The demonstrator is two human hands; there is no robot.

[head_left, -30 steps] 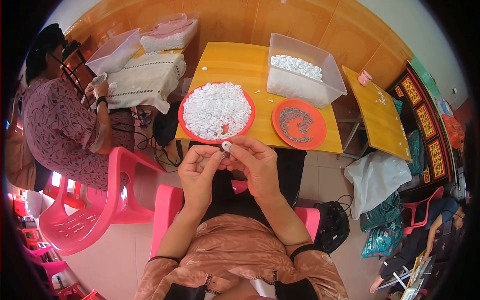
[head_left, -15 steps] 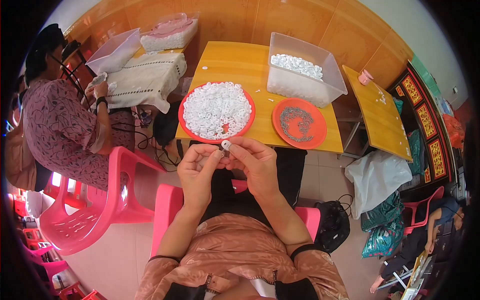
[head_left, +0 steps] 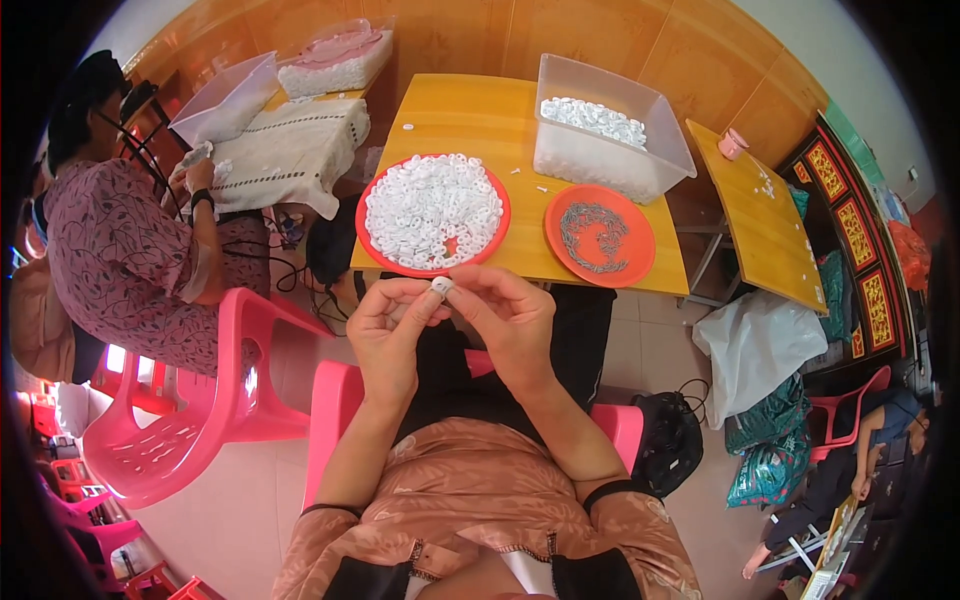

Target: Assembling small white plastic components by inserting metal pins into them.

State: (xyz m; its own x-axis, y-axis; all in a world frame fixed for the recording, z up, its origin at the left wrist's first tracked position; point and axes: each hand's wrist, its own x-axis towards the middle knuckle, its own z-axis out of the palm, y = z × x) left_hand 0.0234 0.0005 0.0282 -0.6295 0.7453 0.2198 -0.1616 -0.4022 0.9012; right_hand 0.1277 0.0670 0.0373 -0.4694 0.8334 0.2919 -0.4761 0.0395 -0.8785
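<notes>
My left hand (head_left: 393, 318) and my right hand (head_left: 508, 318) meet at the near edge of the yellow table. Between their fingertips is a small white plastic piece (head_left: 441, 286) with a rounded end. Both hands are closed, thumbs and forefingers pinching the piece from either side. Just beyond them stands a red round tray (head_left: 362, 228) heaped with similar white plastic pieces (head_left: 430, 208). To its right lies an orange-red plate (head_left: 640, 250) with thin grey metal pins or screws (head_left: 578, 240) strewn in a ring; their exact kind is too small to tell.
A clear plastic bin (head_left: 610, 170) holding more white pieces stands at the back right of the table (head_left: 470, 110). At left a person in a patterned top (head_left: 130, 250) works beside a pink chair (head_left: 235, 380). A black bag (head_left: 668, 440) sits by my right side.
The white piece has turned and now sits lower between my fingertips, moved slightly left. My thumbs have closed in around it. The whole view has shifted slightly.
</notes>
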